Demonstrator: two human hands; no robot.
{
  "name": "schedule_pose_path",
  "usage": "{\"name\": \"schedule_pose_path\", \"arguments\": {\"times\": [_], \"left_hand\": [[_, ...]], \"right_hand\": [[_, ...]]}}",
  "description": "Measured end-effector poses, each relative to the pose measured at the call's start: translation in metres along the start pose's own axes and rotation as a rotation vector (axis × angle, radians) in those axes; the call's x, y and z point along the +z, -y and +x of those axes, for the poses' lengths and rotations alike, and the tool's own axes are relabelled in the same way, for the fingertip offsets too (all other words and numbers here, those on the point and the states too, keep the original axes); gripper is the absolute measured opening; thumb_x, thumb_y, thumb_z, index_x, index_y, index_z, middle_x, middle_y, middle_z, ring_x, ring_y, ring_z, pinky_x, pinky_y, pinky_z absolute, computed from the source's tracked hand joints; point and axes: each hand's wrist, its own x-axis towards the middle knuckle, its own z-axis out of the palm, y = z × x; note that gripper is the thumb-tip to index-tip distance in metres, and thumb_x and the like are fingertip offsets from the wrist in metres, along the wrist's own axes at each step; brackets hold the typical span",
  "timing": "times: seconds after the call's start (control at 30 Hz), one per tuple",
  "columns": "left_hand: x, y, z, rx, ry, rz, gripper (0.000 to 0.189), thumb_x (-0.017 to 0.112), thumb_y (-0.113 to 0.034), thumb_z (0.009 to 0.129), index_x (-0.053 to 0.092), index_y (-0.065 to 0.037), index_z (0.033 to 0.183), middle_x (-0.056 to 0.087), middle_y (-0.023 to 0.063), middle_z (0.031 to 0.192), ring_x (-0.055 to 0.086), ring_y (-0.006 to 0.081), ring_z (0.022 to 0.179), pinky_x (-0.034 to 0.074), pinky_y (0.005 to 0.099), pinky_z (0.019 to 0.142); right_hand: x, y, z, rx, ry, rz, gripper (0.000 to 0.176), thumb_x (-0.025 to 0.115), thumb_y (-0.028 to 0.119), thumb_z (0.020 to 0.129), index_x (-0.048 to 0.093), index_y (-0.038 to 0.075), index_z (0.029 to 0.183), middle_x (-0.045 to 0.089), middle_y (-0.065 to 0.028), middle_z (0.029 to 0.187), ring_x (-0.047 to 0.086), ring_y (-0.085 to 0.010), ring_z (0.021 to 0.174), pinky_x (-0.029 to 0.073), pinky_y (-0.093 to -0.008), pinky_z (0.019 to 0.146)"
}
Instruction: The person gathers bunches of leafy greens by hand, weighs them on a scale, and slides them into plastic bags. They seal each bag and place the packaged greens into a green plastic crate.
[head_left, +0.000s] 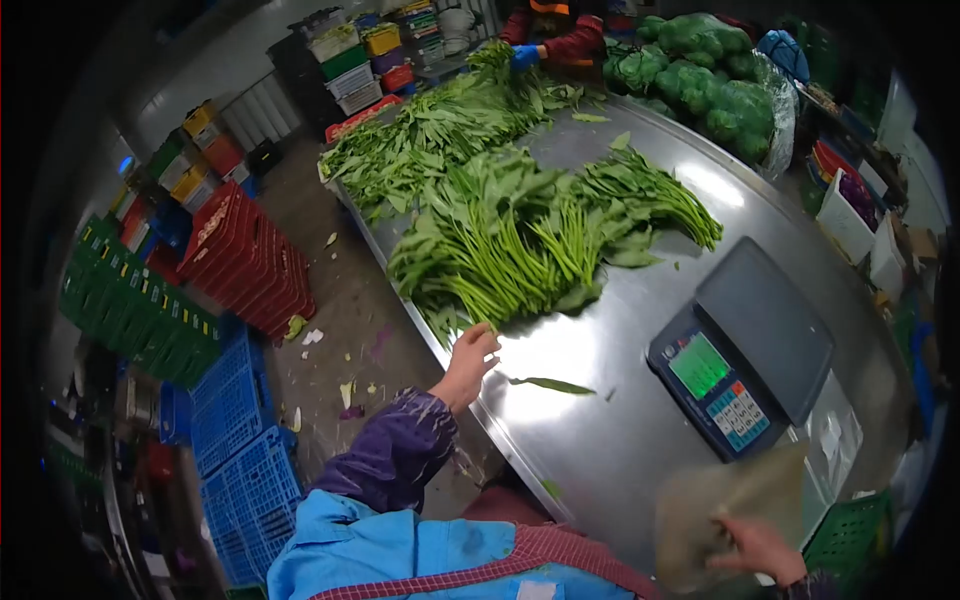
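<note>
A large heap of leafy green stems (pixel 500 245) lies on the steel table (pixel 640 340), cut ends toward me. At its near edge is my left hand (pixel 470 366), fingers bent close together by the lowest leaves; whether they pinch anything is hard to make out. One loose leaf (pixel 553 385) lies just right of it. My right hand (pixel 752 548), blurred, is at the lower right with its fingers against a brownish, translucent sheet or bag (pixel 725 500). Above that hand stands a digital scale (pixel 765 330) with a lit green display.
Across the table a person's blue-gloved hand (pixel 525 57) touches the greens. Green net sacks (pixel 700 85) sit at the back right. Red crates (pixel 245 260), green crates (pixel 135 300) and blue crates (pixel 240 450) stand on the left. A green basket (pixel 848 535) is lower right.
</note>
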Motion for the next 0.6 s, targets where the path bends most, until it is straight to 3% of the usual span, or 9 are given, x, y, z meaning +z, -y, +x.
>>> {"name": "schedule_pose_path", "arguments": {"times": [0.07,0.17,0.2,0.27,0.37,0.5,0.6], "left_hand": [[-0.009,-0.016,0.029,0.006,0.007,-0.057,0.038,0.054,-0.019,0.087,0.041,-0.006,0.12,0.054,0.0005,0.101,0.052,0.0109,0.086,0.043,0.0281,0.071],[-0.021,-0.024,0.067,-0.005,0.044,-0.107,0.046,0.055,-0.018,0.086,0.036,-0.005,0.126,0.05,0.002,0.107,0.051,0.0112,0.087,0.044,0.0287,0.072],[-0.023,-0.027,0.074,-0.006,0.057,-0.126,0.047,0.056,-0.018,0.086,0.036,-0.005,0.127,0.049,0.0022,0.107,0.051,0.0114,0.088,0.044,0.0291,0.072],[-0.027,-0.033,0.083,-0.047,0.071,-0.205,0.05,0.056,-0.017,0.086,0.034,-0.005,0.129,0.049,0.0022,0.106,0.051,0.012,0.089,0.044,0.0292,0.073],[-0.028,-0.039,0.092,-0.047,0.112,-0.301,0.054,0.052,-0.011,0.087,0.026,-0.006,0.133,0.044,0.0053,0.124,0.052,0.014,0.094,0.044,0.0297,0.076],[-0.024,-0.039,0.102,-0.057,0.203,-0.381,0.045,0.05,-0.014,0.089,0.032,-0.008,0.129,0.048,0.0036,0.118,0.05,0.0131,0.097,0.041,0.0303,0.081],[-0.023,-0.04,0.113,-0.091,0.29,-0.396,0.037,0.048,-0.019,0.09,0.036,-0.009,0.124,0.05,0.0018,0.113,0.049,0.0128,0.097,0.038,0.0324,0.086]], "right_hand": [[-0.022,0.039,0.068,-0.22,-0.232,-0.023,0.06,0.072,0.03,0.064,0.05,0.004,0.113,0.059,-0.0123,0.092,0.058,-0.0272,0.081,0.047,-0.0372,0.071],[-0.059,0.12,0.182,-0.335,-0.412,0.106,0.055,0.068,0.028,0.069,0.048,0.0,0.112,0.054,-0.0163,0.104,0.053,-0.0309,0.097,0.043,-0.0354,0.083],[-0.067,0.146,0.221,-0.3,-0.425,0.159,0.06,0.069,0.027,0.067,0.046,0.001,0.116,0.052,-0.0149,0.11,0.052,-0.0283,0.1,0.042,-0.035,0.084],[-0.076,0.176,0.3,-0.382,-0.535,0.161,0.068,0.069,0.028,0.069,0.04,-0.002,0.122,0.047,-0.0183,0.118,0.047,-0.0317,0.11,0.037,-0.0355,0.093],[-0.08,0.207,0.392,-0.422,-0.74,-0.014,0.079,0.07,0.032,0.067,0.033,-0.006,0.125,0.046,-0.0246,0.119,0.045,-0.0366,0.11,0.036,-0.0372,0.094],[-0.075,0.229,0.434,-0.324,-0.562,0.19,0.093,0.075,0.035,0.061,0.025,-0.006,0.129,0.045,-0.025,0.121,0.044,-0.0352,0.114,0.035,-0.0378,0.096],[-0.079,0.23,0.44,-0.296,-0.507,0.345,0.091,0.074,0.034,0.063,0.026,-0.003,0.13,0.045,-0.0252,0.121,0.045,-0.0352,0.113,0.035,-0.0382,0.096]]}}
